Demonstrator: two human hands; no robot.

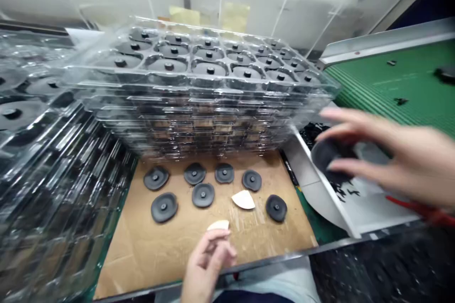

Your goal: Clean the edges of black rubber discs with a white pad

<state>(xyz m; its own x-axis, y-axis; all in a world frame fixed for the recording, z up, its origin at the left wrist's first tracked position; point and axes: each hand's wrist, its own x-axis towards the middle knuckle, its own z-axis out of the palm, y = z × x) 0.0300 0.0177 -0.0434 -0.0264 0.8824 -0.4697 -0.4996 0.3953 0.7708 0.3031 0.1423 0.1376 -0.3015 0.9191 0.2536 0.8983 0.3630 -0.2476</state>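
My right hand (387,151), blurred by motion, holds a dark rounded disc (329,156) between thumb and fingers, above a white tray. Low in the middle, my left hand (211,260) is closed, its fingers curled near the front edge of the cardboard. A pale wedge-shaped piece (218,225) shows just beyond its index finger; whether the fingers grip it or anything else I cannot tell. Another pale wedge (243,200) lies on the cardboard (135,251). Several dark discs with raised centres, such as one disc (203,195), lie spread around there.
Stacked clear plastic trays (209,104) filled with discs rise behind the cardboard. More trays (46,180) are stacked on the left. At right, a white tray (373,215) holds small black bits, beside a green ribbed surface (401,80) with a few black scraps.
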